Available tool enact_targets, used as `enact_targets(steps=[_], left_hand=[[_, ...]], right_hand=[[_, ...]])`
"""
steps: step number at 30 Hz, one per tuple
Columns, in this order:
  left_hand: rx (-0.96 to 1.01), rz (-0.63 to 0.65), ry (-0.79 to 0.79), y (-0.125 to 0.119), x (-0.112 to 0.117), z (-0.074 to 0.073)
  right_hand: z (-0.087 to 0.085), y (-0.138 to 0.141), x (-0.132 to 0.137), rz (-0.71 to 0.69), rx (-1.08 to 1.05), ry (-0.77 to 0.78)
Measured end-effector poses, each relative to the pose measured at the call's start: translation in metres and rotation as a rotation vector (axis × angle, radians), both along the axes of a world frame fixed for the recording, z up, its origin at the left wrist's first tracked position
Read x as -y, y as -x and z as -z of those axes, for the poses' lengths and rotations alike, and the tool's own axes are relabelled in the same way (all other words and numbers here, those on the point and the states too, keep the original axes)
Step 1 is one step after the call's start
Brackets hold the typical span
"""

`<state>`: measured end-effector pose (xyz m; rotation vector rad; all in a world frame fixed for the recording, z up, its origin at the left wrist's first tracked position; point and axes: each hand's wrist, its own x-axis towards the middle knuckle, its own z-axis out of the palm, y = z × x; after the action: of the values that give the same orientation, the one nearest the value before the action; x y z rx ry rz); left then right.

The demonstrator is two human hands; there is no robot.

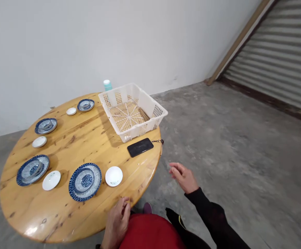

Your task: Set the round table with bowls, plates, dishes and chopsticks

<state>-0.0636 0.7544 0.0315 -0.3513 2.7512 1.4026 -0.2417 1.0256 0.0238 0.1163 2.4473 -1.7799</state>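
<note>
My left hand (pixel 116 220) is at the table's near edge, fingers loosely bent and nothing visible in them. Closest to it are a small white bowl (pixel 114 176) and a blue-patterned plate (pixel 72 183) with a matching bowl (pixel 86 180) on it. My right hand (pixel 183 177) hangs in the air off the table's right side, fingers slightly curled, holding nothing I can see. A black phone (pixel 140 147) with a strap lies at the right edge. Behind it, a white plastic basket (pixel 137 130) holds a bundle of chopsticks (pixel 143 114).
Around the left of the round wooden table (pixel 85 141) sit more blue plates (pixel 20 178) with bowls, and small white dishes (pixel 51 180). A light-blue bottle (pixel 107 85) stands behind the basket. Beyond are a white wall, concrete floor (pixel 230 145) and corrugated shutter (pixel 277 52).
</note>
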Motion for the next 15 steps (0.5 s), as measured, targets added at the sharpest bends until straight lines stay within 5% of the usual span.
enact_targets(steps=[9, 15], left_hand=[[0.026, -0.08, -0.045, -0.002, 0.042, 0.016], [0.087, -0.18, -0.083, -0.008, 0.044, 0.039]], right_hand=[[-0.102, 0.101, 0.023, -0.067, -0.433, -0.279], [-0.123, 0.2, 0.052, -0.232, -0.463, -0.418]])
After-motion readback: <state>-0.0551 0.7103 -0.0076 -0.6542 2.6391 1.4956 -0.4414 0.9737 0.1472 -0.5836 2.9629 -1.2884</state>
